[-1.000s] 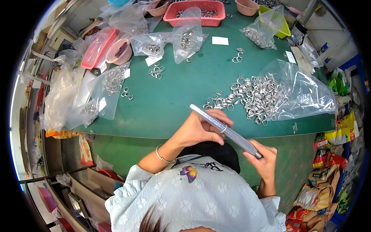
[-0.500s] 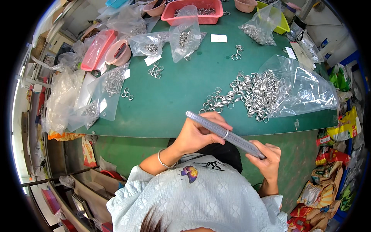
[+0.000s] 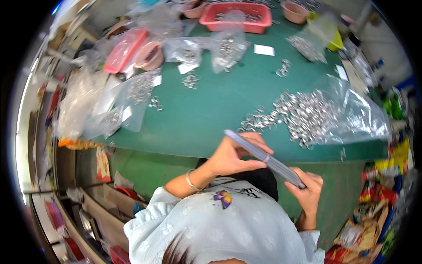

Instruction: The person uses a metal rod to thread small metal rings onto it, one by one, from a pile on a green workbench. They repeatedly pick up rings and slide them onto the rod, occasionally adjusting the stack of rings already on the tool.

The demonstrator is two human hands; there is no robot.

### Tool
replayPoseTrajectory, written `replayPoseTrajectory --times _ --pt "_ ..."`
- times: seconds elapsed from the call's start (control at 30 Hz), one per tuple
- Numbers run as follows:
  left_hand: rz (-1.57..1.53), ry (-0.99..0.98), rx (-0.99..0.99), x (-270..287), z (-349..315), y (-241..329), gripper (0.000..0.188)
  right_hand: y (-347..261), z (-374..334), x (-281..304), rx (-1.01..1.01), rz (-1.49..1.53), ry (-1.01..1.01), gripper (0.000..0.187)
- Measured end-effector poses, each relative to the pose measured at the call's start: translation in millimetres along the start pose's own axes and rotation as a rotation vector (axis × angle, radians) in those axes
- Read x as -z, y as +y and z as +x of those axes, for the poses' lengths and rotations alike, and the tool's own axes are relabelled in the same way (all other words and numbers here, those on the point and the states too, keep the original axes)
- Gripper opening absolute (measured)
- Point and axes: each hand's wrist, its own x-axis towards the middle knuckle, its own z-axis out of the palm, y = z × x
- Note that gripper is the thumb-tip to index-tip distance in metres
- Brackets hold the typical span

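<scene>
A grey, tapered ring mandrel (image 3: pixel 283 170) slants across in front of my body, just off the table's near edge. A silver ring (image 3: pixel 267 157) sits around it near the middle. My left hand (image 3: pixel 231 158) is closed about the mandrel, thumb and fingers at the ring. My right hand (image 3: pixel 310 190) grips the mandrel's lower right end. Beyond them, a large pile of silver rings (image 3: pixel 305 115) spills from a clear plastic bag (image 3: pixel 362 121) on the green table (image 3: pixel 211 103). A looser trail of rings (image 3: pixel 257 122) stretches left from the pile.
Small ring groups (image 3: pixel 190 81) lie across the table beside white paper slips (image 3: pixel 264 50). Bags of rings (image 3: pixel 140 88) stand at the left and back. A pink basket (image 3: pixel 236 27) of rings is at the far edge. Drawers (image 3: pixel 103 207) stand lower left; packets (image 3: pixel 351 224) lie lower right.
The whole view has shifted and is slightly blurred, with the table contents appearing farther right. Both hands keep their hold, and the ring stays around the mandrel near its middle.
</scene>
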Motion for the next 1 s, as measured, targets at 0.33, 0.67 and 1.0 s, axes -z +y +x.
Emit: replayPoseTrajectory --times 0.33,0.67,1.0 --pt "-0.225 0.186 -0.16 14 -21 -40 0.021 -4 4 -26 -0.26 0.176 -0.08 0.029" --pt "-0.096 0.357 -0.085 30 -44 -30 0.016 -12 24 -57 -0.24 0.256 -0.211 0.024" --pt "0.301 1.107 -0.178 149 -119 0 0.023 22 18 -67 -0.303 0.208 -0.269 0.019"
